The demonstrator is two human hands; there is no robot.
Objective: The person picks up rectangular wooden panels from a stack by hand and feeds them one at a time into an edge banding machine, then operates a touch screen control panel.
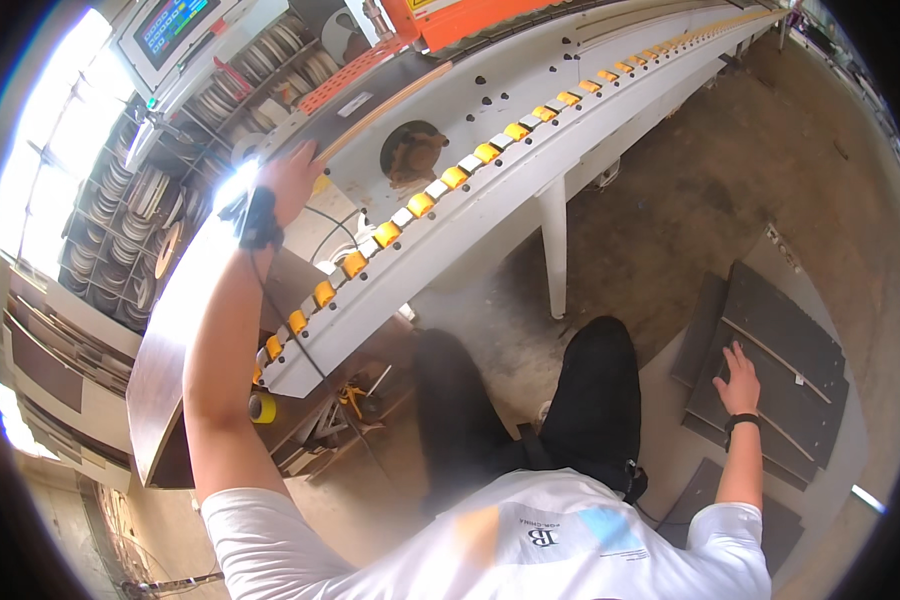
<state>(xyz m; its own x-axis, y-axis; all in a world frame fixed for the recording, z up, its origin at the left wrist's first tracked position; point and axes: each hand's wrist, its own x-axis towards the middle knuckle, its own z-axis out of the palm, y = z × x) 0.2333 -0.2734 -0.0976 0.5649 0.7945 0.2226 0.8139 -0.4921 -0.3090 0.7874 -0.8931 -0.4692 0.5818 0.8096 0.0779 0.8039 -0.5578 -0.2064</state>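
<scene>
My left hand [290,182] reaches up to the near end of a dark flat surface with a tan edge strip [395,105] on the machine. Its fingers look stretched out and laid flat there, though bright glare washes over the wrist. On the right, my right hand [738,382] rests with fingers spread on a stack of dark grey panels [785,345]. The panels overlap unevenly, and pale lines run along some of their edges. Neither hand has its fingers wrapped round anything.
A long grey rail [430,235] with yellow rollers [420,204] runs from near left to far right, on a grey leg [553,250]. An orange machine housing [470,20] stands at the top. Racked rolls of edging [130,240] fill the left. Another dark panel [705,500] lies lower right.
</scene>
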